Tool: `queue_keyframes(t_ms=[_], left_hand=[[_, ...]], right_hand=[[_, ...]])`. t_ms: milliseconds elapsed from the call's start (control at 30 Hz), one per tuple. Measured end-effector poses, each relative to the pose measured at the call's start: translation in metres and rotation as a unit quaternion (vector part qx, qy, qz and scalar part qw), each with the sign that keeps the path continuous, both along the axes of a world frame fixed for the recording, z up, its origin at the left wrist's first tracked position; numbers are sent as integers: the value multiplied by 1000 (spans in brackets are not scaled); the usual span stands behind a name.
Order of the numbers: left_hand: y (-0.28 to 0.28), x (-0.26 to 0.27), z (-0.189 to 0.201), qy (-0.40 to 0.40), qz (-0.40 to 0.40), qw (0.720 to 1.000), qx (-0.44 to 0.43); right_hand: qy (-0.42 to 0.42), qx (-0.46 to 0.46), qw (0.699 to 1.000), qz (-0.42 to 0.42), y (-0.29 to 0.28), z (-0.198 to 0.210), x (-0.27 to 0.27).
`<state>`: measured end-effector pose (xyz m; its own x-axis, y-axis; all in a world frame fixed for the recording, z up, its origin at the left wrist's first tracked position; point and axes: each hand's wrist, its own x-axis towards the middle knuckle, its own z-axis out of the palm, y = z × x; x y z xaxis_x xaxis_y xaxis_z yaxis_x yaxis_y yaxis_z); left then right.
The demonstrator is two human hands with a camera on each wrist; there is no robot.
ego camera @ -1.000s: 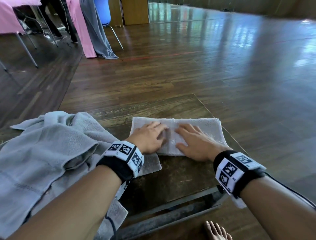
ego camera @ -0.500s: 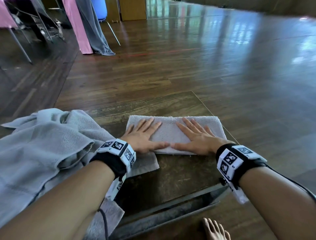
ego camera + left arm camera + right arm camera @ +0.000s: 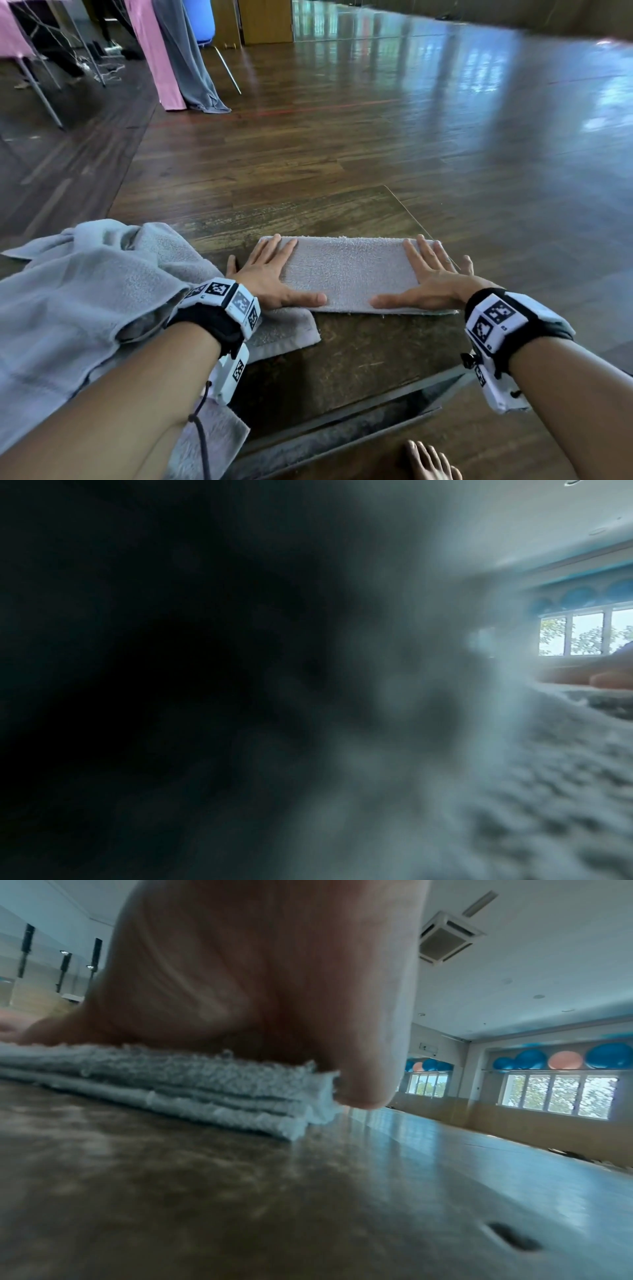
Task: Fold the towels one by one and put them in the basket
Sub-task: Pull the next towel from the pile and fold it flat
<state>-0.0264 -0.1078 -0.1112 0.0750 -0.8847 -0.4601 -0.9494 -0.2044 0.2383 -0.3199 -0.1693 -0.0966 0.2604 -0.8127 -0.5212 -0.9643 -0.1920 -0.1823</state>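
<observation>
A pale grey towel, folded into a long strip, lies on the dark wooden table. My left hand presses flat on its left end with fingers spread. My right hand lies flat on its right end, near the table's right edge. The right wrist view shows the palm resting on the stacked layers of the towel. The left wrist view is mostly dark, with blurred towel fabric close to the lens. No basket is in view.
A heap of unfolded grey towels covers the left of the table, under my left forearm. The table's right edge drops to the wooden floor. A bare foot shows below. Pink and grey cloths hang at the far left.
Both hands have slid apart along the towel, from its middle out to its two ends, staying flat on it.
</observation>
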Motion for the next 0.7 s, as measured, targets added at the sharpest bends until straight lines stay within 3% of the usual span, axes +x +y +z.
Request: queue_keyframes(t_ms=[200,367,433,567,700], left_hand=[[4,10,-10,-4,-2,998,-57],[3,9,-12,7,6,993,-117],[4,10,-12,14,19,993,-114],[7,9,-8,11,33,993,-116],[5,2,1,-29,5,977,-211]], right_hand=[[22,-62,998,10,-3,-2,-14],[-81,-231,962,119,9,12,5],[-103,-201,967,117,17,17,16],[-54,-122,985,105,20,18,28],[-29,-117,989,88,5,22,26]])
